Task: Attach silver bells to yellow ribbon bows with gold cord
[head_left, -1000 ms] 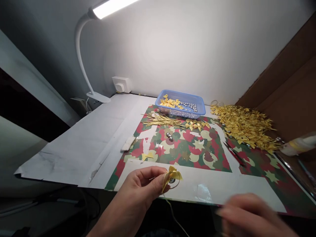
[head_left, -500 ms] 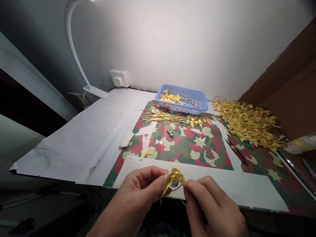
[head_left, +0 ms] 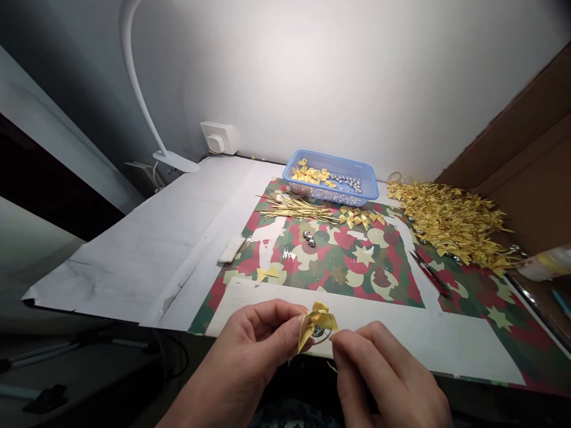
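Observation:
My left hand [head_left: 272, 342] pinches a yellow satin ribbon bow [head_left: 322, 313] between thumb and fingers, just past the table's front edge. Under the bow's folds shows a shiny silver ball [head_left: 317, 331], which looks like a small bell. A thin gold cord [head_left: 322, 340] curves in a loop around it. On the right side, the fingertips of my right hand [head_left: 379, 362] are pressed together on the cord, close to the bow. A loose cord tail hangs below them. The exact grip point is partly hidden by my fingers.
A blue basket [head_left: 292, 185] holds yellow bows and silver balls. Before it lie gold cords [head_left: 297, 208], several bows [head_left: 359, 217] and silver balls [head_left: 308, 239]. Right are a heap of finished-looking bows [head_left: 450, 220] and red-handled snips [head_left: 432, 274]. A lamp [head_left: 176, 160] stands back left.
The view has shifted slightly. My hands keep nearly the same pose, and the bow, ball and cord loop have turned very little.

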Motion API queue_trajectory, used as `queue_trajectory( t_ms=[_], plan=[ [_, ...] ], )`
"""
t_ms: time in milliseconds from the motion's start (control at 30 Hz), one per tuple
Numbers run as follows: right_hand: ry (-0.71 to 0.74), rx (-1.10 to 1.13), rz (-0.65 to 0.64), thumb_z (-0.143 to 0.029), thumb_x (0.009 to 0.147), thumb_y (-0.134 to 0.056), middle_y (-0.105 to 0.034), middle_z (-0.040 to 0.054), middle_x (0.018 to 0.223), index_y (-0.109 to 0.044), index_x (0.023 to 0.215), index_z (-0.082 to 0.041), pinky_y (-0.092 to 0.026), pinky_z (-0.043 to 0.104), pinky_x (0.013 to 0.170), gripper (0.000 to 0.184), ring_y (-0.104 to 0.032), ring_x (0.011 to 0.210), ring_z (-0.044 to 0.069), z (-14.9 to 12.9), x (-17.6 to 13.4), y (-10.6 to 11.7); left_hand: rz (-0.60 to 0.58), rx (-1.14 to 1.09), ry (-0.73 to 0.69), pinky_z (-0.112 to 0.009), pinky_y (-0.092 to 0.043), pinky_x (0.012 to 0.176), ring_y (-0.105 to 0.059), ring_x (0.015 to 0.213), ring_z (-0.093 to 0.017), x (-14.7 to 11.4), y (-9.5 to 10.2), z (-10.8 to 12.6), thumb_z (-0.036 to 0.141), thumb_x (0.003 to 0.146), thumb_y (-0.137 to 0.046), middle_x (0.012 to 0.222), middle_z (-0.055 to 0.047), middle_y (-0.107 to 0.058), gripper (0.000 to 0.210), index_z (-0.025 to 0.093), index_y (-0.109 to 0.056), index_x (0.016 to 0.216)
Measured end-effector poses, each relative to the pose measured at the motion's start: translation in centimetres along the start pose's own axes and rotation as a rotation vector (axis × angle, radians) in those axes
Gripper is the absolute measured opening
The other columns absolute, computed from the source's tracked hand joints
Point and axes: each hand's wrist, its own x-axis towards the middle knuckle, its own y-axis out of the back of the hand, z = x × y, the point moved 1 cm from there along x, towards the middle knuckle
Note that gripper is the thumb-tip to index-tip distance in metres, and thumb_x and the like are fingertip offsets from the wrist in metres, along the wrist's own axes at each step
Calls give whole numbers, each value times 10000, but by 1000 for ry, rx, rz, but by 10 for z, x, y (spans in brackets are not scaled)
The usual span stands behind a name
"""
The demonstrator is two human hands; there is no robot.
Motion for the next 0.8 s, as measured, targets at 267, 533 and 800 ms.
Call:
queue_trajectory(
  t_ms=[267,533,800],
  plan=[
    [-1,4,-6,-55,903,-532,-527,19,688,-626,939,-164,-393,237,527,148,-490,561,121,2,-1,-3,10,91,-42,-266,-456,740,-582,798,-182,-2,-1,1,346,771,-805,807,-34,-738,186,167,-760,789],
    [-52,71,-29,-72,929,-521,-519,18,704,-625,949,-178,-387,242,534,150,-488,586,129,3,-1,-5,1,125,-59,-271,-444,746,-565,780,-177,-2,-2,0,320,772,-799,787,-22,-720,151,173,-765,782],
    [-54,83,-81,-57,934,-485,-496,22,718,-625,975,-180,-364,254,535,190,-478,604,138,8,-4,-6,-43,124,13,-275,-415,702,-530,749,-169,0,0,1,346,783,-787,764,-15,-665,188,165,-740,788]
  ],
)
